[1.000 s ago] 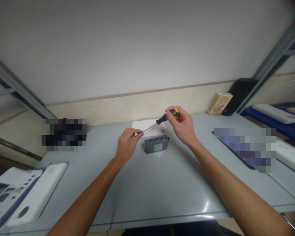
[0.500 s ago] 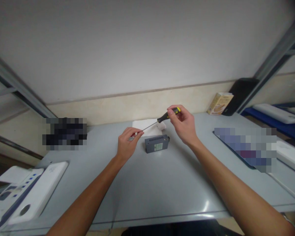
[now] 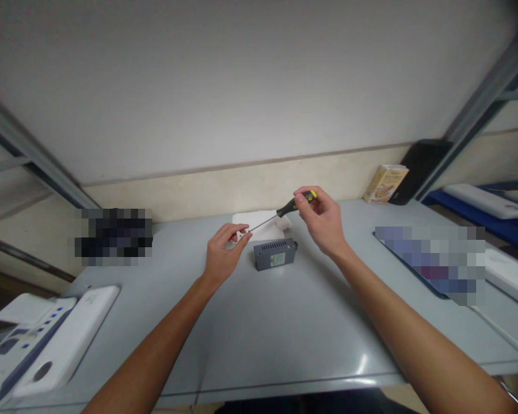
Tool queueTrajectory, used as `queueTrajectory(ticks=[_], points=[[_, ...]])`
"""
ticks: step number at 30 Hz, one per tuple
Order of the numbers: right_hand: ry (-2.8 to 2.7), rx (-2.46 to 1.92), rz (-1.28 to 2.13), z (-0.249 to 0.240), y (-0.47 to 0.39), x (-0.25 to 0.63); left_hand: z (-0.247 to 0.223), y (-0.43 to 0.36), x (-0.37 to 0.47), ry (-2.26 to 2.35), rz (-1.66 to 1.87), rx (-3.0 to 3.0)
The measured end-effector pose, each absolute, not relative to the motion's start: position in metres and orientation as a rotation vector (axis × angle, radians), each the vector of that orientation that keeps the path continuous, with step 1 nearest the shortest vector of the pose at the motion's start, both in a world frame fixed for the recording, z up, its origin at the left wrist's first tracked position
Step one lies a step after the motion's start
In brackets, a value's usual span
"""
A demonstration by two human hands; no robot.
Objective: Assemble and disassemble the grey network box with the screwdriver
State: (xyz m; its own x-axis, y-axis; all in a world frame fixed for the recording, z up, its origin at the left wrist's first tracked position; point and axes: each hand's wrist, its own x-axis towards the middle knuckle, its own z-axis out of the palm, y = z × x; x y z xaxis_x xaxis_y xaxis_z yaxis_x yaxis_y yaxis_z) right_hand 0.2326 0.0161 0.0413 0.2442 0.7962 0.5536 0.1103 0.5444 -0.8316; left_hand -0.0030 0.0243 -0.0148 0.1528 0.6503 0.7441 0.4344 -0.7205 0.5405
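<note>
The right hand [image 3: 323,221] pinches a screwdriver [image 3: 285,209] by its handle; the left hand [image 3: 223,253] fingers its tip, grip loosely curled, above the tabletop [image 3: 263,322] beside a closed grey box [image 3: 275,255].

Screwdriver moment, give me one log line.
right hand: holds screwdriver | left hand: fingers at tip | grey box: on table

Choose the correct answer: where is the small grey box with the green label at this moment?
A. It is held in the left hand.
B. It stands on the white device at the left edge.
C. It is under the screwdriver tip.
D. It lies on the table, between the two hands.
D: the grey box lies on the table, untouched, between the left hand and the right hand, which holds the screwdriver above it.
</note>
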Motion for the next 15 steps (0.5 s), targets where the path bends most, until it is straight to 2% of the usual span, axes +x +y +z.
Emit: queueTrajectory(ticks=[15], points=[[-1.253,-0.89,0.563,0.0398,0.0177,0.2345,-0.0132,0.0246,-0.0039,1.06,1.6,2.336]])
